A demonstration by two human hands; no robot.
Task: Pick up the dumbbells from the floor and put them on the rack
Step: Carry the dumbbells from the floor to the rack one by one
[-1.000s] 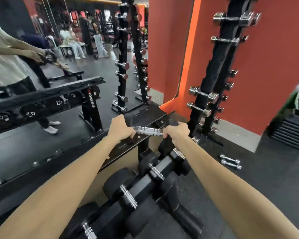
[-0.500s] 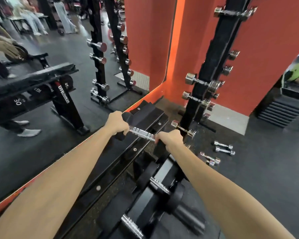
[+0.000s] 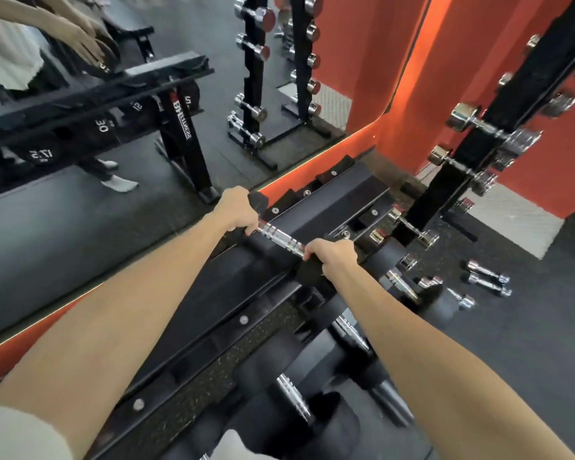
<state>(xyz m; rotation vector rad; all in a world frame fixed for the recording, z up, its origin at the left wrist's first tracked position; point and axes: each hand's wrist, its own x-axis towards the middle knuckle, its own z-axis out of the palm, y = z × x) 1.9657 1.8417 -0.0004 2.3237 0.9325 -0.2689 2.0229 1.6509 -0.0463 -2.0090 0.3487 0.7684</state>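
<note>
2 hands hold 1 black dumbbell (image 3: pixel 281 239) over the top shelf of the black rack (image 3: pixel 329 197), and it lies level, its chrome handle bare between them. At far left a wall mirror (image 3: pixel 80 194) shows the reflection of a long rack with numbered weights (30 and 17.5 can be read, reversed) and of a person's outstretched arms. The left hand (image 3: pixel 236 210) comes next, its fingers curled down over the dumbbell's left head, gripping it from above. The right hand (image 3: pixel 332 255) wraps the right head the same way, fingers curled tight around it. Whether the dumbbell already touches the shelf or hangs just above it cannot be told. Below the hands, on the lower shelf of the rack, several more black dumbbells (image 3: pixel 289 390) lie side by side with chrome handles showing. Right of the rack stands a tall black upright stand (image 3: pixel 478 147) against the orange wall (image 3: pixel 478 44), with small chrome dumbbells (image 3: pixel 472 119) resting on its pegs. On the dark floor (image 3: pixel 528 327) further right, 2 small chrome dumbbells (image 3: pixel 488 277) lie close together, well apart from the hands, and 1 more (image 3: pixel 458 295) lies just beside the lower shelf's end.
</note>
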